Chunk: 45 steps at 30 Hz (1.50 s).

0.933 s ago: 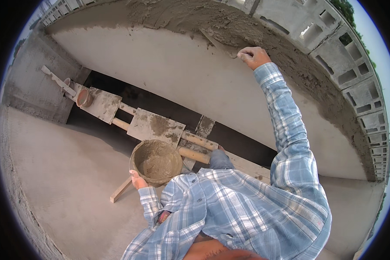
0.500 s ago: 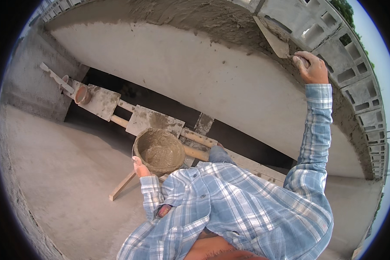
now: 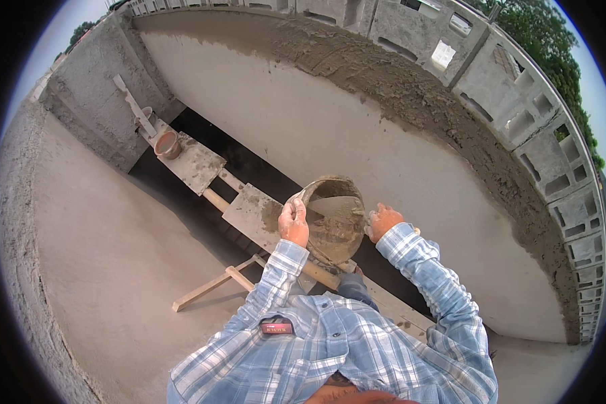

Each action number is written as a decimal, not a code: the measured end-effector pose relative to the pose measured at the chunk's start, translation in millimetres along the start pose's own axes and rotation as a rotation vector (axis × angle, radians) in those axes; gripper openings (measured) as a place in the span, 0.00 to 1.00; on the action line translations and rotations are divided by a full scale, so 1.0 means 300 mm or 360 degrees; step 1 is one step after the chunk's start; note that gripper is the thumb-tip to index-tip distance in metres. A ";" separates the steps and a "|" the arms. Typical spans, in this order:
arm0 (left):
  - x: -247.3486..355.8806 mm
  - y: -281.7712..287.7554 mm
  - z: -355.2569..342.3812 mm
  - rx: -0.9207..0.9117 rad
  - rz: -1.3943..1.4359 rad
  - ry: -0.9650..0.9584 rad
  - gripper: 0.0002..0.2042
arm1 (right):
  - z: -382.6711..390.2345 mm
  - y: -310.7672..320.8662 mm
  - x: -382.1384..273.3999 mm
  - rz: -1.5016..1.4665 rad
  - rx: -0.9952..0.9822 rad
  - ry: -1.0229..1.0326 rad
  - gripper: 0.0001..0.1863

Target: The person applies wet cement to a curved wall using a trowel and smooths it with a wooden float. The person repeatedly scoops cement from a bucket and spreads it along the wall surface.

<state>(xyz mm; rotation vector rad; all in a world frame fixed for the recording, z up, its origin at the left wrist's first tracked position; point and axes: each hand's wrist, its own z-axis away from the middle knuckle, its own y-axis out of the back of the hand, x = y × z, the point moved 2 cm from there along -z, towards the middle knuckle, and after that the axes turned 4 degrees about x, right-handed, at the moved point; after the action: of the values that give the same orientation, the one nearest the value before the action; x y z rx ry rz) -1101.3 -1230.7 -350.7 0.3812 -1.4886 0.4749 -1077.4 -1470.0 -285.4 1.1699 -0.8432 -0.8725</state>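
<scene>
A round bucket [image 3: 333, 183] smeared with grey mortar [image 3: 337, 237] is held up in front of me, its mouth tilted toward me. My left hand [image 3: 293, 222] is closed on its left rim, thumb on the inside. At the opposite side, my right hand [image 3: 385, 221] grips a trowel, whose handle is mostly hidden in the fingers. The trowel's blade [image 3: 338, 207] lies inside the bucket, coated with mortar. Beyond, a band of rough wet mortar [image 3: 411, 108] runs along the upper wall, below the hollow blocks [image 3: 512, 121].
Boards [image 3: 249, 212] on round poles [image 3: 320, 275] form a narrow scaffold over a dark gap. A small orange-brown bucket [image 3: 167, 145] and a long pale wooden strip [image 3: 133, 106] are at its far left. A wooden brace [image 3: 212, 288] leans near the left wall [image 3: 108, 249].
My right hand has come down from the upper wall, bringing the trowel into the bucket. My left hand has lifted the bucket away from my body and tilted it. The view has shifted.
</scene>
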 end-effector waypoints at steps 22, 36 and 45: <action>0.185 -0.020 -0.075 -0.0239 -0.0054 -0.0528 0.21 | -0.029 -0.235 -0.184 -0.0732 -0.0110 0.0013 0.22; 0.198 -0.043 -0.058 -0.0182 -0.0071 -0.0335 0.22 | -0.023 0.067 -0.034 -0.0062 0.0306 -0.0112 0.17; 0.154 -0.028 -0.129 -0.0057 0.0048 -0.0290 0.24 | 0.037 -0.006 -0.104 -0.0043 0.0159 0.0192 0.17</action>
<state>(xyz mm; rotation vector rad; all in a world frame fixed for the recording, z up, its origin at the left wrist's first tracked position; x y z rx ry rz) -1063.0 -1214.4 -306.3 0.3823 -1.6792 0.4461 -1100.9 -1446.6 -288.0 1.3108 -0.7810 -0.7805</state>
